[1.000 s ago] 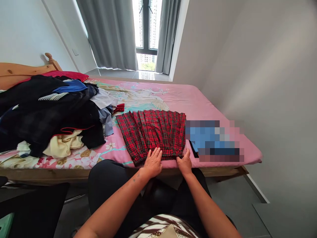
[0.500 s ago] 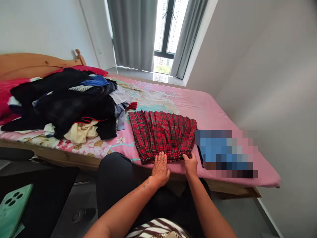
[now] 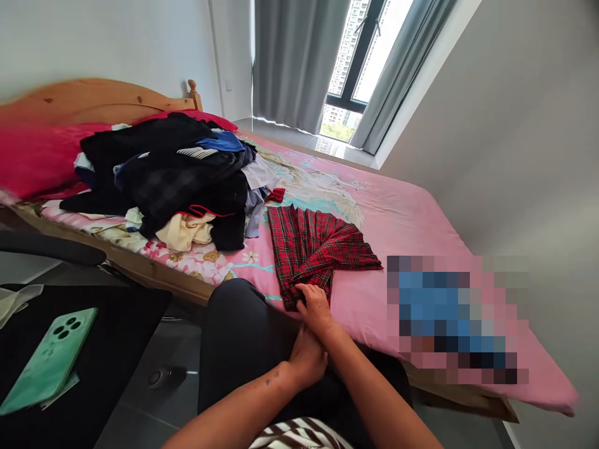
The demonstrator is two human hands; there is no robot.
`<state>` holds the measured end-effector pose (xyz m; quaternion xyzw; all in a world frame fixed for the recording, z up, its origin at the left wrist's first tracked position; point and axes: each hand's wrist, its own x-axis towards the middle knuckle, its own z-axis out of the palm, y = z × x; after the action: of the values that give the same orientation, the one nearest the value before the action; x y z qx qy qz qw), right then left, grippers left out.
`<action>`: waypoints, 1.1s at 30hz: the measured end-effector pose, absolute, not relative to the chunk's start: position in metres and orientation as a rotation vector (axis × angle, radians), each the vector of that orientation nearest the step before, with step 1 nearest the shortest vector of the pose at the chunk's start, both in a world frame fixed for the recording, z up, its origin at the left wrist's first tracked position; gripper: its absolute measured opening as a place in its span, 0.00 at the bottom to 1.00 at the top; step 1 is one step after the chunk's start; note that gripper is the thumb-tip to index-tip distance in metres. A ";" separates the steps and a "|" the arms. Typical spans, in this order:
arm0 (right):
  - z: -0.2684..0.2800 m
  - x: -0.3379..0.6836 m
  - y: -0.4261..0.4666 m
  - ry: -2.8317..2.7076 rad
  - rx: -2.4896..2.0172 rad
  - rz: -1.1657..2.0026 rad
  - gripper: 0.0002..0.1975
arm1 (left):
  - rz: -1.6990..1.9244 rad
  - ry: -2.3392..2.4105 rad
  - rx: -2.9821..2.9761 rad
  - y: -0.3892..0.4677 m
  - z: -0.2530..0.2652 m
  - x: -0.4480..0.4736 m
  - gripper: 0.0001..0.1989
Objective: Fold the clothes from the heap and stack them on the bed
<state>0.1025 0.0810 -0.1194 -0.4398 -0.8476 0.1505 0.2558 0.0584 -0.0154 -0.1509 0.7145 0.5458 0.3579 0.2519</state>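
A red tartan pleated skirt (image 3: 304, 243) lies on the near edge of the bed, its right side folded over toward the left so that the hem fans out to the right. My right hand (image 3: 317, 307) is at the waistband end, fingers curled on the folded cloth. Below it, my left hand (image 3: 306, 358) is crossed under the right wrist, close to the bed edge. Its fingers are largely hidden by the right hand, so their grip does not show.
A heap of dark clothes (image 3: 187, 178) covers the bed's left part. To the right lies a pixelated blue item (image 3: 430, 305) on the pink sheet (image 3: 397, 206). A green phone (image 3: 51, 355) rests on a black surface at lower left. A wooden headboard (image 3: 116, 93) stands behind.
The skirt's right side has been turned over to the left. My right hand has moved left across my left hand, which has drawn back toward me. The view has shifted left.
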 end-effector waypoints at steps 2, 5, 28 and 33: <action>-0.118 0.107 0.083 -2.283 -1.158 0.429 0.19 | 1.083 1.484 1.825 -0.025 -0.144 0.050 0.17; -0.110 0.109 0.084 -2.222 -1.120 0.437 0.17 | 1.351 1.641 1.336 -0.023 -0.137 0.033 0.05; -0.135 0.099 0.076 -2.360 -1.189 0.199 0.26 | 1.564 1.368 0.548 0.031 -0.124 0.000 0.18; -0.126 0.097 0.097 -2.251 -1.321 0.392 0.21 | 1.575 1.354 0.755 0.037 -0.109 -0.007 0.14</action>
<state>0.0970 0.0969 -0.1263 -0.4848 -0.8262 0.1438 0.2486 -0.0071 0.0368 -0.1093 0.3054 0.5475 0.6367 0.4490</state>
